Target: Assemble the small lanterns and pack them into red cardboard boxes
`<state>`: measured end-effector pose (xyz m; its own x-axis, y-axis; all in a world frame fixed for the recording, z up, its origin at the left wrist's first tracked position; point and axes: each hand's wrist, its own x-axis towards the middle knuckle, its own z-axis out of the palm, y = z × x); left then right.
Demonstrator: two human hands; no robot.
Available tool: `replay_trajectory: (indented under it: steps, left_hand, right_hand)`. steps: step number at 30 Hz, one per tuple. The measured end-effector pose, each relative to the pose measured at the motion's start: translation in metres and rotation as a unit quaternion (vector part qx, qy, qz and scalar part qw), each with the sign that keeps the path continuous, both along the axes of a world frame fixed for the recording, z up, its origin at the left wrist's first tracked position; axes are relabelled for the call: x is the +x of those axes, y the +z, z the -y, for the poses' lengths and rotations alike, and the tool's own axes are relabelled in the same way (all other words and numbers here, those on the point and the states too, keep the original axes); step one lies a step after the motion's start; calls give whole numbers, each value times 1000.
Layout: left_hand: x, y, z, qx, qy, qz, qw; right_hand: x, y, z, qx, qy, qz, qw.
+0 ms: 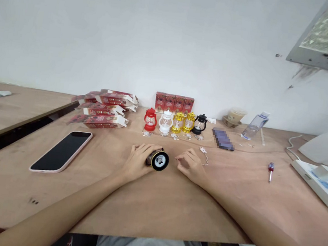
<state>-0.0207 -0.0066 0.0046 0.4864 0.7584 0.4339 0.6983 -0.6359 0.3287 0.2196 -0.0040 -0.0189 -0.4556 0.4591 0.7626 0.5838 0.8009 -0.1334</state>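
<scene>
My left hand is wrapped round a small lantern with a black base. The lantern lies tilted, its round underside turned toward me, with a pale disc in the middle; most of its body is hidden by my fingers. Just right of it, apart from the lantern, my right hand has thumb and fingertips drawn together in a pinch. Anything between them is too small to make out. A white cord with a small tag lies beyond my right hand.
Behind stand a red lantern, a white lantern, two gold ones and a black lantern, before red boxes. Flattened cartons and a phone lie left. Right are a screwdriver, bottle and power strip.
</scene>
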Motion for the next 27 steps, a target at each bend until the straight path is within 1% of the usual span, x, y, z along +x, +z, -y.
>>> replay_trajectory:
  steps: [3,6,10,12,14,19,24,27]
  left_hand:
    - [1,1,2,10,8,-10,1000]
    - [1,0,3,19,7,-28,999]
    - [2,-1,3,33,5,-43,999]
    - [3,-1,4,39,-1,-49,998]
    - [5,-1,6,43,-6,-57,997]
    - [8,1,9,46,-16,-66,997]
    - [9,-2,10,62,-27,-66,996]
    - [9,-3,9,67,-23,-60,996]
  right_hand:
    - [-8,6,9,56,13,-33,998]
    - [-16,10,19,84,25,-70,994]
    - [-24,9,29,117,48,-117,985]
    - [-27,8,32,120,60,-112,985]
    - [-28,7,33,115,58,-104,986]
    - [-28,9,33,94,38,-92,991]
    - [-26,9,35,70,1,-59,996]
    - [-25,10,38,73,-11,-39,997]
